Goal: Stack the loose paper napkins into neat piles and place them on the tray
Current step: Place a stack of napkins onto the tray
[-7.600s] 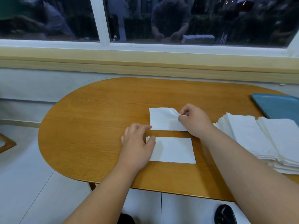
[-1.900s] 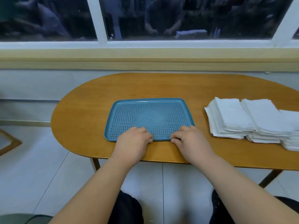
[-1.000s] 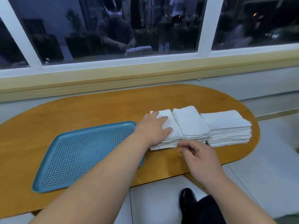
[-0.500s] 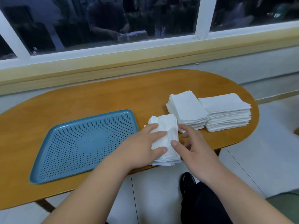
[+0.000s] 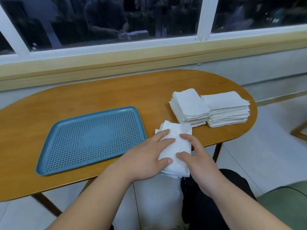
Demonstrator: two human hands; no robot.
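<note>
At bench [image 5: 99, 93] front edge: near pile [image 5: 177, 141] overhangs, beside tray [image 5: 49, 163]
L hand [image 5: 146, 156]: fingers flat on it
R hand [image 5: 197, 163]: fingers grip its right side
Done: 3 piles stacked
Left: 0 on tray; far piles [image 5: 189, 103] waiting

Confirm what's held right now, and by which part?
The napkin pile: left hand presses flat on top, right hand grips its right edge.

Oval wooden bench [image 5: 103, 95] stands beside a pale wall [image 5: 249, 63]. White-framed window [image 5: 66, 22] above shows darkness. Floor [image 5: 274, 146] is light tile.
</note>
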